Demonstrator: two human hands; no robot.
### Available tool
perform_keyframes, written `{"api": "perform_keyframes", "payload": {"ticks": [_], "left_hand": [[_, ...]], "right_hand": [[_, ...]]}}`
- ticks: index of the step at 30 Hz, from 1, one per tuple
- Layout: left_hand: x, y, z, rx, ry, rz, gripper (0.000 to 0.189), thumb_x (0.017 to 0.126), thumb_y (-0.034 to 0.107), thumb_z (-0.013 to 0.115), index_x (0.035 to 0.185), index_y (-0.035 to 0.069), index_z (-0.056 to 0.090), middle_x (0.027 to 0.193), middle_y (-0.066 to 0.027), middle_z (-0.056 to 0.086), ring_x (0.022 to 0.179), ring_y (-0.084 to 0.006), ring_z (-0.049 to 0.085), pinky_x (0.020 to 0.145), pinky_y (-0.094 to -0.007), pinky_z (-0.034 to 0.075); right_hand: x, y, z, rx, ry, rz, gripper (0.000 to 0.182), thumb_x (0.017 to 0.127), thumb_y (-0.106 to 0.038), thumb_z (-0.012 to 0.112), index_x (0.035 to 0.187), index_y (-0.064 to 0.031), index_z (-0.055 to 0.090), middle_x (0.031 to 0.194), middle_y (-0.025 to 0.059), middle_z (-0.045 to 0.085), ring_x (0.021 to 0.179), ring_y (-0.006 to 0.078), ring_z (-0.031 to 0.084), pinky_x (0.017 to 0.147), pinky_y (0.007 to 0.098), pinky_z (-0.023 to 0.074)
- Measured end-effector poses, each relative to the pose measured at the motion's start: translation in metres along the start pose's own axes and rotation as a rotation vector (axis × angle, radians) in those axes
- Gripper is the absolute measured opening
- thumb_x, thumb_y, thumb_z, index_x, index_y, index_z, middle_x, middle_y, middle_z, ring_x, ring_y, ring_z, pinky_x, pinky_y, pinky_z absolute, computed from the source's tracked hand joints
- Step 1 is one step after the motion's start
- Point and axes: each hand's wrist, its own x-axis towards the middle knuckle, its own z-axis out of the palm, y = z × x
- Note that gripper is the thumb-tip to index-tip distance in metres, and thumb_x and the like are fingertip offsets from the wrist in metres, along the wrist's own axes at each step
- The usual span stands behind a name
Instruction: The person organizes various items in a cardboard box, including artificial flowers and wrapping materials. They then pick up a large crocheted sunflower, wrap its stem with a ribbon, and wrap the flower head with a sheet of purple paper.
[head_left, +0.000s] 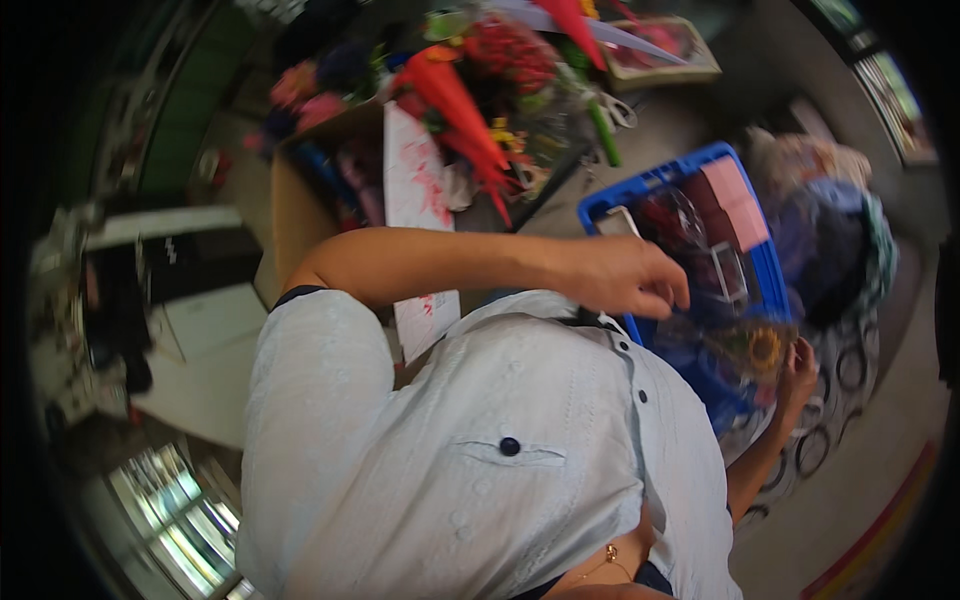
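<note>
My left hand (634, 277) is over the near left side of a blue plastic basket (776, 277), its fingers bent and apart with nothing visible between them. At the basket's near right end, my right hand (801, 371) holds the edge of a clear-wrapped artificial sunflower (763, 349). In the basket lie a pink box (735, 202), a white rectangular frame (727, 271) and dark red items in clear film (671, 217). The sunflower's wrapping partly hides the basket's near end.
A cardboard box (296, 217) with a white, red-marked flap (416, 172) stands left. Beyond are red-wrapped flowers (450, 97), scissors (619, 112) and a shallow tray (664, 75). A bag of dark material (817, 240) stands right of the basket. A white table (210, 375) is far left.
</note>
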Motion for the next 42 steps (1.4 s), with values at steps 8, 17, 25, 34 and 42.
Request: {"api": "perform_keyframes", "payload": {"ticks": [8,17,25,34,42], "left_hand": [[-0.161,0.012,0.002,-0.113,0.878,-0.026,0.021,0.085,0.008,0.053,0.105,0.001,0.058,0.097,-0.0071,0.061,0.092,-0.0147,0.057,0.084,-0.0275,0.043],[-0.329,-0.139,-0.008,-0.168,1.173,-0.669,0.038,0.084,0.016,0.057,0.117,-0.002,0.049,0.103,-0.0096,0.059,0.098,-0.0136,0.054,0.085,-0.0264,0.042],[-0.247,-0.196,-0.029,0.282,1.219,-0.727,0.091,0.065,0.035,0.067,0.130,-0.011,0.023,0.123,-0.0309,0.041,0.115,-0.0368,0.044,0.096,-0.0343,0.035],[-0.263,-0.201,-0.047,0.275,1.128,-0.636,0.077,0.069,0.020,0.061,0.134,0.001,0.024,0.122,-0.0282,0.044,0.112,-0.0369,0.046,0.093,-0.0359,0.038],[-0.307,-0.202,-0.038,-0.081,1.199,-0.487,0.059,0.078,0.013,0.057,0.130,0.001,0.033,0.118,-0.0168,0.051,0.105,-0.0233,0.051,0.089,-0.0313,0.039]], "right_hand": [[0.017,-0.228,0.094,0.107,-0.299,-0.948,0.021,0.081,-0.008,0.056,0.101,-0.0024,0.057,0.098,0.0151,0.060,0.087,0.0330,0.058,0.075,0.0353,0.0464],[-0.060,-0.379,0.132,0.293,-0.506,-1.462,0.023,0.076,-0.005,0.059,0.098,-0.0030,0.056,0.098,0.0129,0.059,0.086,0.0317,0.058,0.074,0.0377,0.0464],[-0.127,-0.409,0.148,0.317,-0.564,-1.541,0.020,0.075,-0.005,0.058,0.095,-0.0019,0.056,0.100,0.0122,0.058,0.085,0.0300,0.059,0.074,0.0374,0.0483],[-0.155,-0.378,0.150,0.318,-0.556,-1.333,0.020,0.076,-0.003,0.057,0.096,-0.0009,0.055,0.101,0.0139,0.058,0.085,0.0319,0.058,0.072,0.0360,0.0480],[-0.157,-0.318,0.159,0.349,-0.541,-0.996,0.016,0.075,-0.004,0.056,0.091,-0.0020,0.056,0.093,0.0137,0.058,0.081,0.0326,0.058,0.068,0.0368,0.0482]]}}
